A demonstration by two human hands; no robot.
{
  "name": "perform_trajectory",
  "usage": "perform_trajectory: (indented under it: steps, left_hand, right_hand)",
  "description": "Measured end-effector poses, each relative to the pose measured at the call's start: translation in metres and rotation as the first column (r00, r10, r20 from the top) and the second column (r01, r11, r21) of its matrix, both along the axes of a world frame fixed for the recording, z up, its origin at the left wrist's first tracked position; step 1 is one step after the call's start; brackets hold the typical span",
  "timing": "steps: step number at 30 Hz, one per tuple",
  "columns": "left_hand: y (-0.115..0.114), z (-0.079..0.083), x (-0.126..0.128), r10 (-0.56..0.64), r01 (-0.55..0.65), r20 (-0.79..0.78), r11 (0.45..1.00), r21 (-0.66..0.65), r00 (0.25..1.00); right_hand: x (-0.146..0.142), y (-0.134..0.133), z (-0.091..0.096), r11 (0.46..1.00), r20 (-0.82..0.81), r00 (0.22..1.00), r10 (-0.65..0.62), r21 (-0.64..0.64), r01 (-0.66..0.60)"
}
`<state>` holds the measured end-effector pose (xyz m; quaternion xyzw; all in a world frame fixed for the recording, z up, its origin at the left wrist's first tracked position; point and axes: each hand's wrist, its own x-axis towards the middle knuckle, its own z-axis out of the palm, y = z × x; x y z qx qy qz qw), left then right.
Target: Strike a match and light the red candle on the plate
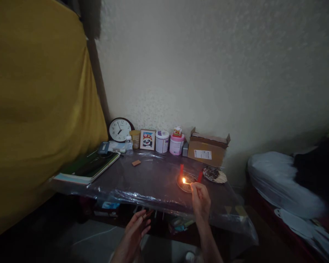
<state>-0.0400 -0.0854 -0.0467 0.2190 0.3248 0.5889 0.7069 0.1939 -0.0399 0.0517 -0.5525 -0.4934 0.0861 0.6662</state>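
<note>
My right hand (200,199) pinches a burning match (187,183), its flame pointing left. The flame is over a round patterned plate (184,187), close to a red candle (181,169) standing there. A second red candle (200,176) rises just behind my right fingers; its base is hidden. Below the table's front edge, my left hand (137,227) has its fingers curled round a small, dark reddish-brown matchbox (148,214), only partly visible. On the tabletop lies a small flat brown piece (136,163), apart from both hands.
Along the wall stand a clock (120,129), a small bottle (128,143), a panda picture frame (147,140), two tins (162,142) and an open cardboard box (207,150). Books (90,168) lie at left. Another plate (214,175) is at right. Plastic sheeting (153,199) overhangs the table's front.
</note>
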Motion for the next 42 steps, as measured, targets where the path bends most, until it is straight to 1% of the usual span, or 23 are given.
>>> perform_trajectory:
  steps: [5,9,13,16,19,24,29,34,38,42]
  left_hand:
    - [0.001,-0.005,-0.001,0.015,-0.015,-0.003,1.0,-0.019,1.0]
    - [0.001,-0.005,-0.001,0.005,-0.005,0.008,1.0,-0.027,1.0]
    - [0.003,0.0,-0.001,0.0,0.0,0.004,0.999,-0.053,1.0]
    - [0.01,0.009,0.002,-0.032,0.032,0.027,0.999,-0.018,0.999]
    - [0.023,0.021,0.007,-0.056,0.054,0.062,0.998,0.041,0.996]
    - [0.049,0.043,0.02,-0.079,0.067,0.079,0.988,0.138,0.994]
    - [0.075,0.056,0.033,-0.095,0.079,0.071,0.977,0.2,0.993]
    - [0.101,0.069,0.045,-0.098,0.089,0.03,0.969,0.232,0.995]
    - [0.12,0.074,0.051,-0.098,0.098,-0.011,0.966,0.24,0.995]
    - [0.131,0.065,0.053,-0.084,0.085,-0.016,0.971,0.222,0.996]
  right_hand:
    - [0.002,0.003,0.0,1.0,-0.002,1.0,0.019,-0.006,-0.019]
    - [0.004,0.006,0.003,1.0,-0.006,1.0,0.017,-0.01,-0.017]
    - [0.006,0.01,0.006,1.0,-0.003,1.0,0.017,0.017,-0.017]
    - [0.006,0.015,0.009,1.0,-0.017,1.0,0.014,0.024,-0.014]
    - [0.006,0.02,0.011,1.0,-0.054,0.998,0.02,0.023,-0.019]
    - [0.007,0.03,0.015,1.0,-0.098,0.995,0.021,-0.021,-0.023]
    - [0.007,0.04,0.022,0.999,-0.144,0.989,0.028,-0.036,-0.033]
    - [0.011,0.053,0.026,0.998,-0.17,0.985,0.027,-0.052,-0.037]
    - [0.012,0.062,0.032,0.997,-0.183,0.983,0.002,-0.078,-0.017]
    - [0.012,0.07,0.041,0.997,-0.177,0.984,0.006,-0.076,-0.02]
